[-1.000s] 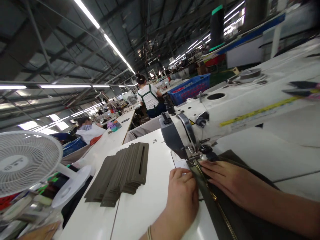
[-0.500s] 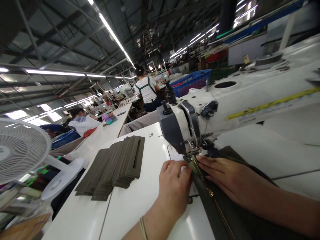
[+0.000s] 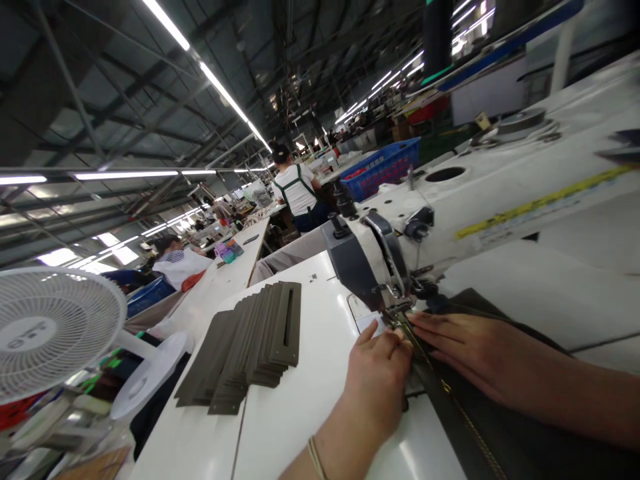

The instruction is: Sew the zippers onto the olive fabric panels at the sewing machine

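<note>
Dark cloth (image 3: 520, 433) with a gold zipper (image 3: 447, 388) lies across the desk (image 3: 295, 427), right hand (image 3: 480, 353) flat on it, fingers together! Left hand (image 3: 377, 380) curls at its edge; can't tell if those fingers pinch. Beyond, the sewing machine (image 3: 355, 260); olive pieces (image 3: 250, 340) by the desk's left edge; farther, a blue crate (image 3: 383, 170).

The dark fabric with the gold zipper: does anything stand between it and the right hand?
Nothing visible does: the right hand lies directly on the dark fabric, beside the gold zipper, fingers close to the sewing machine head.
</note>
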Demonstrator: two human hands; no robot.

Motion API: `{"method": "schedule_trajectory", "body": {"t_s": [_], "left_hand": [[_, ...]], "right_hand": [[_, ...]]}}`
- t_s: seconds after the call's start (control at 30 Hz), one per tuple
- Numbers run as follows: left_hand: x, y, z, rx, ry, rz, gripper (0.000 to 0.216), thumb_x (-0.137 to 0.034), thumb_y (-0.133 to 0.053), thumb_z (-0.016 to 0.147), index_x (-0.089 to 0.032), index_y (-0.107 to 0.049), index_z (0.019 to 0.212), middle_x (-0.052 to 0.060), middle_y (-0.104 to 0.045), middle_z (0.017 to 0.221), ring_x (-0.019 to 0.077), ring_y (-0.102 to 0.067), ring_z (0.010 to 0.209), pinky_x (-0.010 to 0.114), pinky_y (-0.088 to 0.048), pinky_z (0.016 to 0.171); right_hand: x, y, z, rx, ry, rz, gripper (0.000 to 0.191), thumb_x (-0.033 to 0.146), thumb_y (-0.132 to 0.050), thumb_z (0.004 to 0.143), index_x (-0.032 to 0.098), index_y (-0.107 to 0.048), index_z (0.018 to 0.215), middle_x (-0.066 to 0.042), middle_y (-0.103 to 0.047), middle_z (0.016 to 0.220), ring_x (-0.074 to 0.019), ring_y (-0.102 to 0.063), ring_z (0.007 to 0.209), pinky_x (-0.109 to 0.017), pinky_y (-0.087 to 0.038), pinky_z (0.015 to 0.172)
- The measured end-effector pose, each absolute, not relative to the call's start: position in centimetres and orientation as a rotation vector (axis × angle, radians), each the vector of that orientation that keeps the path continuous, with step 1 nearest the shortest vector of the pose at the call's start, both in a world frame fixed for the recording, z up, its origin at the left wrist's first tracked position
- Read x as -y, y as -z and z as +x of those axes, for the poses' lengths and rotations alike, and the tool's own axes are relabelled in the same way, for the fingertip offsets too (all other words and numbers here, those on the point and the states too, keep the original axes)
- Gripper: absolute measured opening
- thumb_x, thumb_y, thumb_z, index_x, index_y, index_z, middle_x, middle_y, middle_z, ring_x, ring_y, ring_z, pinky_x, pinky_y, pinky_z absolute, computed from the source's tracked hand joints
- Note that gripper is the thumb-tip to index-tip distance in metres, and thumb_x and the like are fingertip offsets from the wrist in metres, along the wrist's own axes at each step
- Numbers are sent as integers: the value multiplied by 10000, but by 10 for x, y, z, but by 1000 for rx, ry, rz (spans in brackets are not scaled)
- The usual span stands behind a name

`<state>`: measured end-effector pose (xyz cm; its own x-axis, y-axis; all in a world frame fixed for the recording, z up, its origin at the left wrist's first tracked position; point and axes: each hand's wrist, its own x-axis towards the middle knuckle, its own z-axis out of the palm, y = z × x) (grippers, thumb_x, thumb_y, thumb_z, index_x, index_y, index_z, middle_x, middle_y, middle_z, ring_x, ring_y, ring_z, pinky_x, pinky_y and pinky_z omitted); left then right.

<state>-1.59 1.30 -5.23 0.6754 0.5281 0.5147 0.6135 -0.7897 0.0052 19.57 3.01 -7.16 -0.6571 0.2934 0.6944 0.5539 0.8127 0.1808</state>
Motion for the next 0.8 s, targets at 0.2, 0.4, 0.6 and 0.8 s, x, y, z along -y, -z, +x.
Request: {"method": "schedule_trajectory", "body": {"t_s": [0.2, 0.4, 0.6, 0.8], "left_hand": [[-14, 55, -16, 936, 773, -2675, 160, -131, -503, 923, -145, -641, 1002, 81, -716, 953, 208, -706, 887, 444, -483, 1061], [-19, 54, -15, 919, 641, -2642, 137, -143, -512, 931, -135, -644, 966, 76, -699, 906, 203, -691, 836, 421, -495, 1044], [-20, 46, -10, 965, 690, -2626, 130, -145, -523, 942, -126, -651, 939, 94, -671, 903, 227, -654, 875, 364, -573, 893], [-13, 43, -11, 1008, 653, -2718, 199, -118, -590, 844, -95, -644, 1034, 130, -661, 989, 261, -638, 930, 390, -571, 894]], "right_hand": [[-30, 71, 195, 2282, 525, -628, 373, 36, -390, 885, 103, -698, 1085, -115, -718, 1125, -174, -699, 980, -272, -581, 868], [-39, 79, 193, 2260, 600, -569, 400, -7, -362, 849, 99, -697, 1040, -119, -732, 1070, -181, -704, 945, -283, -591, 836], [-45, 67, 189, 2267, 504, -572, 369, 12, -377, 861, 117, -695, 1015, -115, -740, 993, -177, -705, 850, -285, -587, 796], [-27, 51, 191, 2320, 153, -662, 270, 150, -459, 902, 195, -695, 1024, -99, -699, 1106, -230, -665, 975, -387, -560, 837]]}}
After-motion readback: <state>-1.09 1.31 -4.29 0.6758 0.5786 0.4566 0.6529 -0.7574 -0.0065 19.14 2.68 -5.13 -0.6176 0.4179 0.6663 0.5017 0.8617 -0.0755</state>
